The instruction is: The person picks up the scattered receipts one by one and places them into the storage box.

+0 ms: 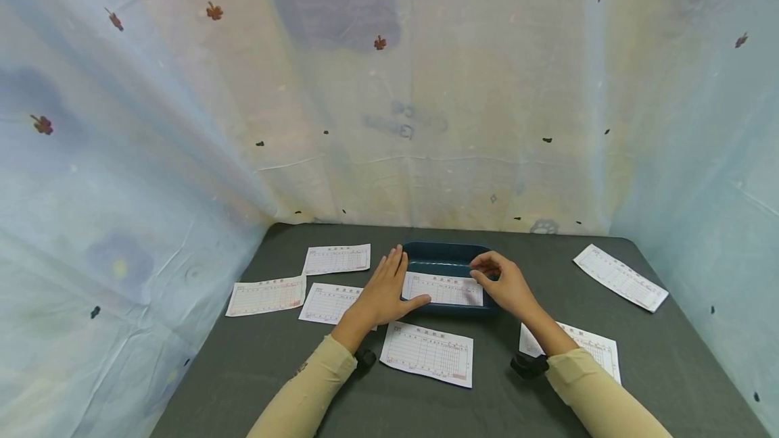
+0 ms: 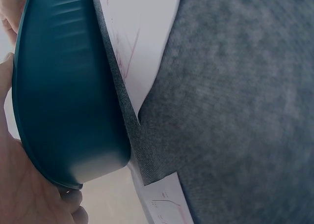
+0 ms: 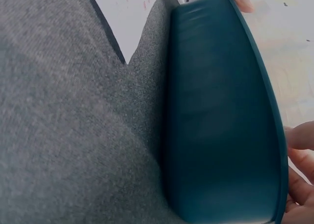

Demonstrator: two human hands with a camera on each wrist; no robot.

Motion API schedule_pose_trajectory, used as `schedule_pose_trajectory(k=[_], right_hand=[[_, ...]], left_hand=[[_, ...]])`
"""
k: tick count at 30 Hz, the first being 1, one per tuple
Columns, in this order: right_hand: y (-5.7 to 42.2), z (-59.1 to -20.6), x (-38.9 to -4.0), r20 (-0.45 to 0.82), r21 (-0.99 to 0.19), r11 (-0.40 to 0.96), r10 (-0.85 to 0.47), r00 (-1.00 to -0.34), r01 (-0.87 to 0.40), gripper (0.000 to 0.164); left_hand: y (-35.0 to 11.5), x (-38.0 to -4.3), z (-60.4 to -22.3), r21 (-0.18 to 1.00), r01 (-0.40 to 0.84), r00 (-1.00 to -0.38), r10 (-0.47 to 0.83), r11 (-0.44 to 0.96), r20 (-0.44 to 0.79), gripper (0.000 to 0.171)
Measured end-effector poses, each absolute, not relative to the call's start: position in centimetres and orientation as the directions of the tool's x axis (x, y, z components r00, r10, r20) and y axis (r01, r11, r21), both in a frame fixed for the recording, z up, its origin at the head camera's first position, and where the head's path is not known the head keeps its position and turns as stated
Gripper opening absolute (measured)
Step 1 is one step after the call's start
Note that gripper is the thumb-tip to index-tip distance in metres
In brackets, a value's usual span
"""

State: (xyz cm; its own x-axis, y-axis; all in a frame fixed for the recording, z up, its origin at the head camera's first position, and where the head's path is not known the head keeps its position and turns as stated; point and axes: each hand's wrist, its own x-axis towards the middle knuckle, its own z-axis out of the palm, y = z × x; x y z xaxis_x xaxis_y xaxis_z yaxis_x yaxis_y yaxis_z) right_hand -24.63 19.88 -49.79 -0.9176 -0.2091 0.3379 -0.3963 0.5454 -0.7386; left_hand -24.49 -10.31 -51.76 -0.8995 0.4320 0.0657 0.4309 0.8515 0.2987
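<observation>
A dark teal tray [image 1: 447, 250] stands on the table with a printed paper slip [image 1: 443, 288] lying in it. My left hand [image 1: 386, 289] lies along the tray's left end, fingers straight and thumb reaching over the near rim towards the slip. In the left wrist view, several fingertips show below the tray's rim [image 2: 17, 94]. At the right end, my right hand [image 1: 502, 282] is over the tray with loosely bent fingers, thumb close to the slip's right edge. No paper shows between those fingers; whether the thumb touches the slip is hard to tell.
Loose slips lie around the tray: one slip [image 1: 429, 353] in front, several to the left, such as a slip [image 1: 268, 296], one slip [image 1: 593, 347] partly under the right forearm, and another slip [image 1: 621, 277] far right. Patterned curtains [image 1: 426, 174] enclose the grey table [image 1: 255, 377].
</observation>
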Motion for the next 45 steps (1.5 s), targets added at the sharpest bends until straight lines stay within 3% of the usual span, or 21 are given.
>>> schedule_pose_trajectory(k=[7,21,31,45], right_hand=[[20.7,-49.4,-24.5,0.363,-0.763,0.505,-0.18,-0.914,-0.402,0.029],[23.9,-49.0,-24.2,0.401,-0.784,0.477,-0.1,-0.911,-0.397,0.032],[26.5,-49.5,-23.7,0.435,-0.753,0.522,-0.063,-0.898,-0.401,0.03],[31.0,-49.6,-22.5,0.39,-0.725,0.62,0.013,-0.921,-0.299,0.033]], left_hand=[[-10.4,-24.4,-51.7,0.302,0.436,-0.897,0.438,0.848,0.066,0.118],[-10.5,-24.4,-51.7,0.308,0.439,-0.896,0.439,0.844,0.071,0.117],[-10.6,-24.5,-51.9,0.313,0.438,-0.896,0.438,0.843,0.074,0.117],[-10.5,-24.7,-52.1,0.308,0.44,-0.895,0.441,0.844,0.069,0.119]])
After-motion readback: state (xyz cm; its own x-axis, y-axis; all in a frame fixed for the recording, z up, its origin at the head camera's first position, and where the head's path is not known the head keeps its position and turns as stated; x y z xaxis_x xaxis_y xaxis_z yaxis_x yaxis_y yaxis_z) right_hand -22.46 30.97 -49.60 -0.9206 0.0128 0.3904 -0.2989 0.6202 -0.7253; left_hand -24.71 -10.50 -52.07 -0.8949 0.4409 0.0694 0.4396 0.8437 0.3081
